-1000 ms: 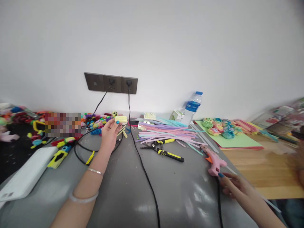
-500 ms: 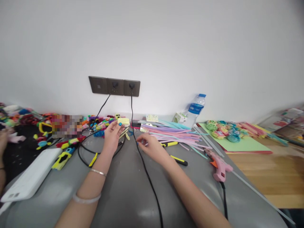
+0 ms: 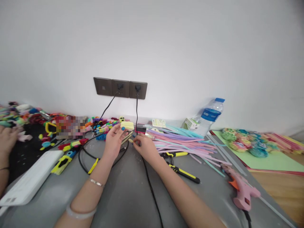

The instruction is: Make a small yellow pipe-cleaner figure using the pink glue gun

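Near the middle of the head view, my left hand (image 3: 115,141) grips a pale yellow fuzzy piece (image 3: 127,126) made of several rows side by side. Pale yellow strips (image 3: 126,138) hang below it toward the right. My right hand (image 3: 144,145) is closed in a pinch on the end of one pale yellow strip, just right of my left hand. A black cable (image 3: 149,183) passes under my right hand and runs down the grey table (image 3: 123,190).
Pastel pipe cleaners (image 3: 182,139), yellow-black pliers (image 3: 184,173), a pink glue gun (image 3: 244,193) and a water bottle (image 3: 211,115) are to the right. A white power strip (image 3: 33,177) and colourful fuzzy figures (image 3: 63,163) lie left. Another person's hand (image 3: 7,141) shows far left.
My right hand has moved closer to my left and now pinches a strip end. The view has shifted, so the bottle and glue gun appear farther right.
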Demonstrator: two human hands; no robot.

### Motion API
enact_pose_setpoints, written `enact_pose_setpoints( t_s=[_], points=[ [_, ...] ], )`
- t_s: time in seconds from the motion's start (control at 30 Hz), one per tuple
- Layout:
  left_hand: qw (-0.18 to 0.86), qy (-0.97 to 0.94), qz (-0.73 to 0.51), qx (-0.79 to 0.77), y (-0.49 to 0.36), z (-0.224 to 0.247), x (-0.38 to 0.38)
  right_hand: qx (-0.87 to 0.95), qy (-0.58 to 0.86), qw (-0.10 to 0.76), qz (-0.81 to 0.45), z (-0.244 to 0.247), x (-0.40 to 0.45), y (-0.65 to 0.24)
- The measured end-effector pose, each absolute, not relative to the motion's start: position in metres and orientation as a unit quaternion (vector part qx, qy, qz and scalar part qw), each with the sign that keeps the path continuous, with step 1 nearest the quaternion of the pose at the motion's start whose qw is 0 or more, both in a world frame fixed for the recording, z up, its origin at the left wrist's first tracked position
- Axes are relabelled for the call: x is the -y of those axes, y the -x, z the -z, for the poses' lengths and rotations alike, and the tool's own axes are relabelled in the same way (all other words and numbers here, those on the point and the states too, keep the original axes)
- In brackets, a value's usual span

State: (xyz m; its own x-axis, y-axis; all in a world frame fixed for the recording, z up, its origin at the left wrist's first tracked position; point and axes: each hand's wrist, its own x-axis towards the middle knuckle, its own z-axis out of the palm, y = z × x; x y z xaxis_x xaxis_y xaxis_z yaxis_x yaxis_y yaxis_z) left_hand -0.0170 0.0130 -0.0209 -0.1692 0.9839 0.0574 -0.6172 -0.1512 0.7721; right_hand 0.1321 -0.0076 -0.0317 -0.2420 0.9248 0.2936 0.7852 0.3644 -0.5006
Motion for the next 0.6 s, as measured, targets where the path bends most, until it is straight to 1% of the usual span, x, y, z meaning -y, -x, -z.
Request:
enact_pose_setpoints(
  t_s=[0.07, 0.13, 0.37, 0.5, 0.6],
  points=[
    [0.567, -0.289, -0.705, -0.313, 0.018, 0.019, -0.013, 0.765, 0.526, 0.336, -0.157, 0.030, 0.002, -0.143],
    [0.566, -0.281, -0.706, -0.320, 0.020, 0.019, -0.014, 0.744, 0.520, 0.378, -0.181, 0.028, -0.005, -0.154],
    [0.565, -0.304, -0.686, -0.342, 0.018, 0.025, -0.015, 0.631, 0.546, 0.468, -0.290, 0.020, -0.021, -0.191],
    [0.572, -0.333, -0.660, -0.354, 0.014, 0.029, -0.012, 0.570, 0.497, 0.529, -0.386, 0.018, -0.023, -0.195],
    [0.571, -0.372, -0.634, -0.364, 0.012, 0.031, -0.010, 0.550, 0.456, 0.556, -0.425, 0.017, -0.023, -0.191]
  ],
)
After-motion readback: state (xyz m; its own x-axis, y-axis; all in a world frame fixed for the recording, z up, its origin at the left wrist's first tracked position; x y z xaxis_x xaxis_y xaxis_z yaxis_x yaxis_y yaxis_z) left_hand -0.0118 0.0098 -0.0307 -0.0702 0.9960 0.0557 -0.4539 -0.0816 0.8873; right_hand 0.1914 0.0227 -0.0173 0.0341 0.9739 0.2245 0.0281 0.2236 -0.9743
